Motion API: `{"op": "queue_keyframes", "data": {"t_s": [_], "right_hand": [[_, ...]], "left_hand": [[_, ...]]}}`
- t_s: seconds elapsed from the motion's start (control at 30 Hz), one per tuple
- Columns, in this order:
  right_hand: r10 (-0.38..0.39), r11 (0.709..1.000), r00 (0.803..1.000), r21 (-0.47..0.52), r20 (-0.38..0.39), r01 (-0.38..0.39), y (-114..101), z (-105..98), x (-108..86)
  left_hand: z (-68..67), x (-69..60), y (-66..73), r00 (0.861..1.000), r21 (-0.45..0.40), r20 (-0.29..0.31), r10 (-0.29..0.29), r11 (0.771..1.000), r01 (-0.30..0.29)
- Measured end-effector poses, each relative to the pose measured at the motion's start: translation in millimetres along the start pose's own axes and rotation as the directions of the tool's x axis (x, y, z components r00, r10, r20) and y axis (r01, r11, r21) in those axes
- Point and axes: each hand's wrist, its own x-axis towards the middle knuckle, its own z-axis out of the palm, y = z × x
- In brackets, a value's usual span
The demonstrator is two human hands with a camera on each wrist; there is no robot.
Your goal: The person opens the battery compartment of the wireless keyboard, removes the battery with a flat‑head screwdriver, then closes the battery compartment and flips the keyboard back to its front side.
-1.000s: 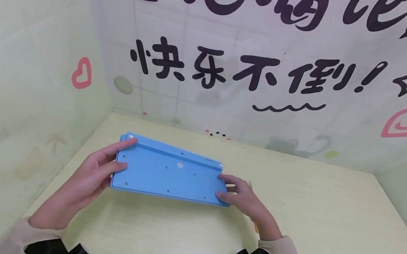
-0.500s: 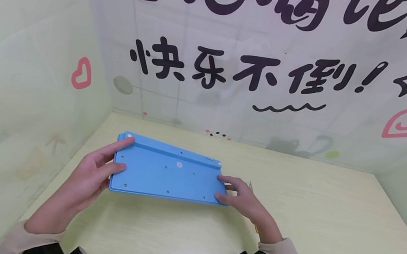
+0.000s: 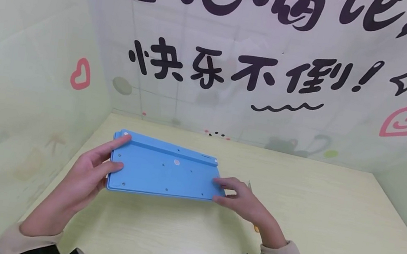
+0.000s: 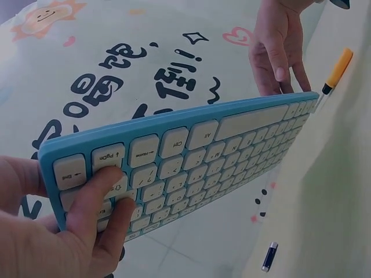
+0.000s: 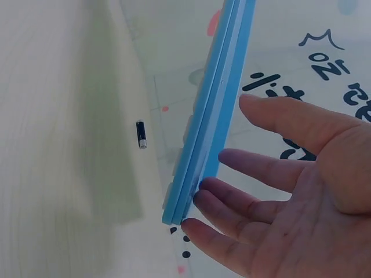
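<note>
A blue keyboard [image 3: 165, 169] is held above the table, its screw-dotted underside facing the head camera. White keys show on its other face in the left wrist view. My left hand [image 3: 92, 167] grips its left end, with fingertips on the keys [image 4: 119, 185] and the other digits on the underside. At the opposite end, my right hand [image 3: 236, 197] has its fingers spread and loosely extended. Those fingertips [image 5: 194, 226] touch or nearly touch the keyboard's edge without curling round it.
An orange-handled screwdriver [image 4: 338, 70] lies on the pale table [image 3: 332, 216], mostly hidden by the right arm in the head view. A small dark battery [image 5: 141, 134] lies there too, behind the keyboard. Printed wall sheets [image 3: 206, 110] border the table.
The keyboard and left hand have shifted slightly to the left. My right fingers have loosened a little at the right end, which now sits slightly further left.
</note>
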Motion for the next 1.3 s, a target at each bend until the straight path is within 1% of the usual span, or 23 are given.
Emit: {"op": "queue_keyframes", "data": {"t_s": [0.13, 0.27, 0.33, 0.43, 0.53, 0.63, 0.7, 0.77, 0.87, 0.93, 1.0, 1.1, 1.17, 1.23, 1.3], "right_hand": [[-0.04, 0.999, 0.997, -0.022, 0.072, 0.042, -9, 2, -1.1], [-0.105, 0.991, 0.99, -0.069, 0.098, 0.112, -19, 8, -1.0], [-0.156, 0.979, 0.982, -0.112, 0.102, 0.167, -25, 11, -0.8], [-0.242, 0.939, 0.965, -0.224, 0.106, 0.26, -34, 17, 0.4], [-0.331, 0.881, 0.938, -0.324, 0.1, 0.346, -39, 20, 3.2], [-0.416, 0.83, 0.906, -0.374, 0.081, 0.414, -41, 22, 6.7], [-0.459, 0.808, 0.886, -0.382, 0.068, 0.448, -41, 23, 8.8], [-0.484, 0.796, 0.873, -0.387, 0.055, 0.466, -40, 23, 10.3], [-0.495, 0.79, 0.868, -0.395, 0.041, 0.469, -38, 25, 11.0], [-0.505, 0.777, 0.863, -0.42, 0.027, 0.468, -37, 26, 11.2], [-0.526, 0.748, 0.85, -0.469, 0.011, 0.469, -36, 27, 11.3], [-0.57, 0.684, 0.821, -0.565, -0.018, 0.462, -35, 28, 11.9], [-0.597, 0.646, 0.801, -0.617, -0.042, 0.449, -35, 29, 12.2], [-0.615, 0.625, 0.786, -0.648, -0.066, 0.435, -34, 30, 12.4], [-0.624, 0.618, 0.776, -0.664, -0.088, 0.422, -34, 31, 12.4]], "left_hand": [[0.8, -0.9, 0.7, 1.0, -0.008, -0.007, -0.004, 1.0, 0.004], [3.4, -3.0, 2.8, 1.0, -0.025, -0.013, -0.014, 1.0, 0.014], [5.4, -4.3, 4.2, 1.0, -0.037, -0.011, -0.019, 0.999, 0.019], [9.3, -6.2, 6.5, 1.0, -0.052, -0.005, -0.02, 0.998, 0.02], [13.9, -7.9, 9.3, 1.0, -0.07, -0.008, -0.024, 0.997, 0.023], [19.0, -9.7, 12.2, 0.999, -0.083, -0.025, -0.027, 0.996, 0.025], [22.9, -10.7, 13.8, 0.999, -0.088, -0.031, -0.028, 0.996, 0.026], [26.9, -11.3, 15.0, 0.999, -0.083, -0.031, -0.025, 0.996, 0.022], [32.4, -11.3, 15.9, 1.0, -0.074, -0.023, -0.018, 0.997, 0.016], [35.1, -10.9, 16.1, 1.0, -0.073, -0.022, -0.016, 0.997, 0.014], [37.5, -10.0, 16.3, 1.0, -0.079, -0.024, -0.019, 0.997, 0.017], [41.0, -7.9, 17.1, 0.999, -0.083, -0.032, -0.022, 0.996, 0.02], [43.6, -6.0, 18.4, 0.999, -0.082, -0.041, -0.022, 0.996, 0.019], [46.5, -3.7, 19.8, 0.998, -0.082, -0.054, -0.016, 0.997, 0.012], [49.7, -1.5, 21.2, 0.997, -0.091, -0.07, -0.012, 0.996, 0.006]]}}
